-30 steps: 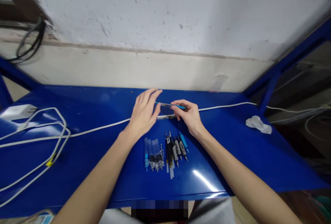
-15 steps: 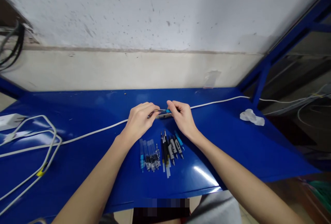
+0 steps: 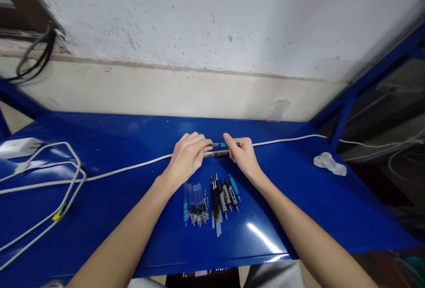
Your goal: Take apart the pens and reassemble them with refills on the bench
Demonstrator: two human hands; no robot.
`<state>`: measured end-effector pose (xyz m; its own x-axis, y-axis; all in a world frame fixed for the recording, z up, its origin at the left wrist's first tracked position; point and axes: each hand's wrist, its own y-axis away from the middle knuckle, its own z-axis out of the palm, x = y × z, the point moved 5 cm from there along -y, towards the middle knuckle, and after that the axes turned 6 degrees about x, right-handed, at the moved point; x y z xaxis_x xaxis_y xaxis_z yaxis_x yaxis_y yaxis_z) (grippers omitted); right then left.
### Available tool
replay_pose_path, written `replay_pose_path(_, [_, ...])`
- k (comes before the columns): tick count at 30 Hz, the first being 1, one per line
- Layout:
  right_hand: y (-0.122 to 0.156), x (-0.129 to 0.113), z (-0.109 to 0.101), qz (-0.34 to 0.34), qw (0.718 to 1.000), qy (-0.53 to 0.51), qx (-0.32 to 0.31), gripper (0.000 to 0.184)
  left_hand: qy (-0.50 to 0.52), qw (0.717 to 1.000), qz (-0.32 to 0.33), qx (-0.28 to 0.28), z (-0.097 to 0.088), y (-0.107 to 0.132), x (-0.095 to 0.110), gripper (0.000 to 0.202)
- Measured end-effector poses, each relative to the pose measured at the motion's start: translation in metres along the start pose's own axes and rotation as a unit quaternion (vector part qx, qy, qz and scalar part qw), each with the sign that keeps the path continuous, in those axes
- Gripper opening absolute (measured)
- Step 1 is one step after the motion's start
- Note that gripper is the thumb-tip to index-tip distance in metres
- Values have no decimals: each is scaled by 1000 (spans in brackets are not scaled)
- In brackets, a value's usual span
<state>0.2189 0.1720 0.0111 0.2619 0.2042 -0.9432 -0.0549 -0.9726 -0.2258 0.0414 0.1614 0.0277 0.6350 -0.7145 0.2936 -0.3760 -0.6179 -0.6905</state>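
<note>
The left hand (image 3: 186, 157) and right hand (image 3: 244, 155) held a slim blue-and-black pen (image 3: 222, 145) between them, above a glossy blue metal bench (image 3: 265, 221), just beyond a group of clear and black pens (image 3: 210, 204).

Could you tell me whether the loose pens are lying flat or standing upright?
Lying flat: the pens rest side by side on the blue table.

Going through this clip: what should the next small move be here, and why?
Probably press the blue-marked pen together along its length. The left hand and right hand pinch it from opposite ends, which favours a move along its axis, and loose clear barrels and dark pen parts lie just below.
</note>
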Motion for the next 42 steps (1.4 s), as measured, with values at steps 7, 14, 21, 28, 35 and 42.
replay_pose_path(7, [-7, 5, 1, 10, 996, -81, -29, 40, 74, 996, -57, -8, -3, 0, -1, 23])
replay_pose_path(14, [-6, 4, 0, -20, 1000, 6, -20, 47, 4, 999, -32, -17, 3, 1, -4, 23])
replay_pose_path(21, [5, -11, 4, -92, 987, 128, -16, 53, 45, 998, -45, 25, -1, 1, -5, 20])
replay_pose_path(28, [7, -15, 2, -103, 988, 112, 5, 44, 54, 996, -67, -1, 2, 0, -2, 20])
replay_pose_path(35, [8, -13, 4, -102, 989, 107, -1, 42, 35, 997, -75, -3, 3, 3, -5, 16])
replay_pose_path(42, [6, -9, 5, -115, 989, 96, 3, 37, 37, 997, -66, 9, 4, 3, -7, 8])
